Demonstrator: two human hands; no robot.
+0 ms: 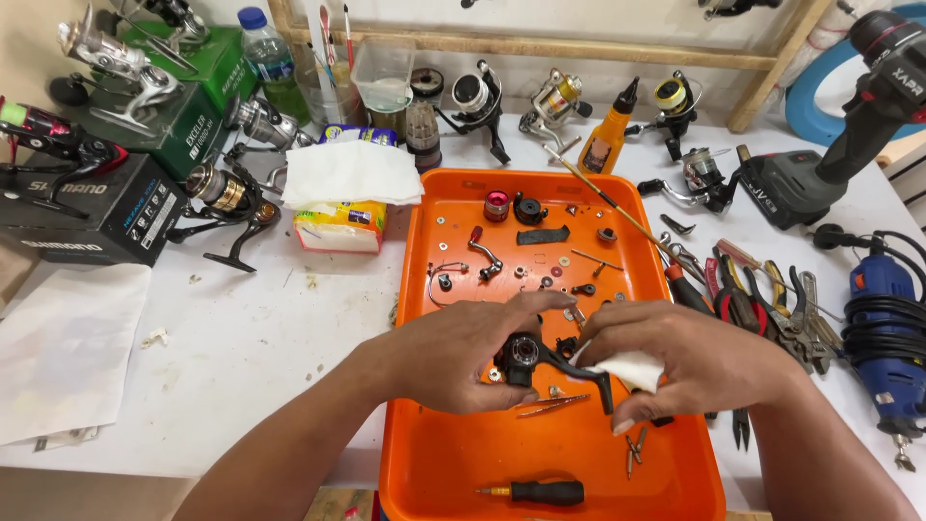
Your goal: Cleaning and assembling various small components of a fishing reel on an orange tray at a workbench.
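nearest, a black-handled screwdriver [535, 493] lies on the smooth plastic floor of the orange tray [453, 463]. above it, over the tray's middle, the left hand [463, 352] has its fingers closed around a dark metal reel body [523, 355] with a thin black stem. the right hand [680, 362] has its fingers pinched on a soft white tissue [632, 367] touching that part. small screws and washers dot the tray beyond. pliers [738, 299] crowd the white surface [241, 357] to the right; fishing reels [555, 101] line the far edge.

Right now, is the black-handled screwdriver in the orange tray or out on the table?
In: the black-handled screwdriver lies flat inside the orange plastic tray, near its front edge.
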